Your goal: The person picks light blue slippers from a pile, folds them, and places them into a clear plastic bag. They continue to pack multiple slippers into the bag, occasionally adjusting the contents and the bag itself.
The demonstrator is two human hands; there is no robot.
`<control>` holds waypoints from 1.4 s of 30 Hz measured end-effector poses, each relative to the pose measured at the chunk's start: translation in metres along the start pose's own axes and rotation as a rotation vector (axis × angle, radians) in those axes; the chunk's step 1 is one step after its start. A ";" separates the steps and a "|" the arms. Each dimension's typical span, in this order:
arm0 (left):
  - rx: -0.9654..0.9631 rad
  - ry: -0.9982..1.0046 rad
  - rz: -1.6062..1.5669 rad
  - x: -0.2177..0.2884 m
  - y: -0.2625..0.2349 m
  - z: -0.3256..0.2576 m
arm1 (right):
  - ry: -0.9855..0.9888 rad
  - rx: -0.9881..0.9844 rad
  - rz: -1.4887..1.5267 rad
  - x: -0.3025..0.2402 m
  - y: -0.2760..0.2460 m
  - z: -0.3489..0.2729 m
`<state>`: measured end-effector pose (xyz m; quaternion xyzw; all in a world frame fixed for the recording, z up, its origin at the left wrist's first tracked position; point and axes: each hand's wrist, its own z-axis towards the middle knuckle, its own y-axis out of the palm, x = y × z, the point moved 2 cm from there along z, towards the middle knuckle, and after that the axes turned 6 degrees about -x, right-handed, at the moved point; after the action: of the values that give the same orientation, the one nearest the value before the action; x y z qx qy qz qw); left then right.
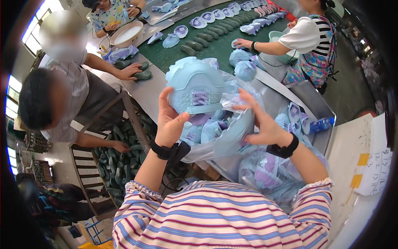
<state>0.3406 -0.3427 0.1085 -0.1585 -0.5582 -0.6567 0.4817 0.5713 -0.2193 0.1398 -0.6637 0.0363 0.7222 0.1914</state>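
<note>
Shoe upper [195, 89] upright, toe up; left hand [170, 120] grip closed on it, right hand [259, 122] pinching its strap.

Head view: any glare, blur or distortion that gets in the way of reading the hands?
Head view: strong fisheye bending, with a black rim and the conveyor curving; windows at the upper left blow out to white; the left hand and right hand on the shoe upper are evenly lit and sharp; the clear bag shows mild sheen; one co-worker's face is blurred out.
</note>
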 end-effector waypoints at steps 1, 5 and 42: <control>-0.022 -0.016 0.009 -0.005 0.007 0.002 | -0.009 0.047 -0.010 -0.002 -0.001 0.004; -0.113 -0.235 -0.017 -0.025 0.015 -0.006 | -0.154 0.227 -0.557 -0.026 0.005 0.035; 0.258 -0.145 0.886 -0.182 -0.139 0.239 | 0.510 0.965 0.549 0.136 -0.193 0.123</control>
<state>0.2374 -0.0608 -0.0299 -0.3658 -0.5461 -0.3001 0.6913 0.5111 0.0276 0.0604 -0.6206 0.5737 0.4656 0.2626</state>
